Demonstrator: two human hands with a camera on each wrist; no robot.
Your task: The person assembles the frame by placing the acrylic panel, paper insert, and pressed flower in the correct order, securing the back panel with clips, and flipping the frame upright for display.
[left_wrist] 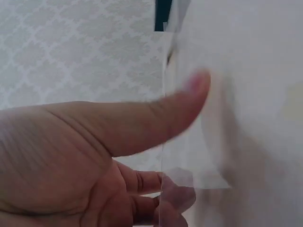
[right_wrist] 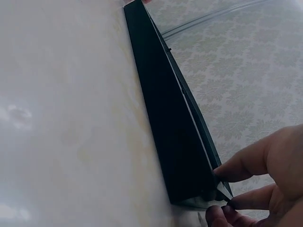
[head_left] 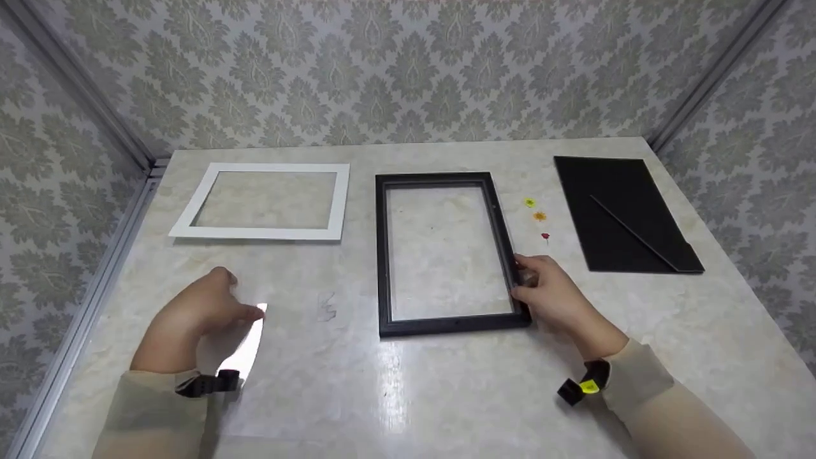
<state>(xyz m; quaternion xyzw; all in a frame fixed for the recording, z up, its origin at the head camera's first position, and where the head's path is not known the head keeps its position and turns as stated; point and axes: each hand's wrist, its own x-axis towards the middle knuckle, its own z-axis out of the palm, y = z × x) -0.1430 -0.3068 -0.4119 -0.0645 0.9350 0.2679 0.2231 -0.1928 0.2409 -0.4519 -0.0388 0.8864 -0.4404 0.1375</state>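
A black picture frame (head_left: 384, 261) lies in the middle of the table, and the tabletop shows through its opening. My right hand (head_left: 553, 292) grips the frame's right side near the lower corner; in the right wrist view, thumb and fingers close on the end of the dark frame (right_wrist: 158, 101). To the left, my left hand (head_left: 194, 312) pinches a clear sheet (head_left: 252, 344) that throws a bright reflection. The left wrist view has the thumb on one face of this transparent sheet (left_wrist: 208, 175), with fingers visible through it from behind. The sheet's full outline is hard to make out.
A white mat border (head_left: 255, 233) lies at the back left. Right of the frame are small yellow (head_left: 530, 202), orange (head_left: 540, 217) and red (head_left: 545, 236) flowers. A black backing board (head_left: 612, 185) with a thin dark strip (head_left: 631, 231) on it lies farther right. Patterned walls enclose the table.
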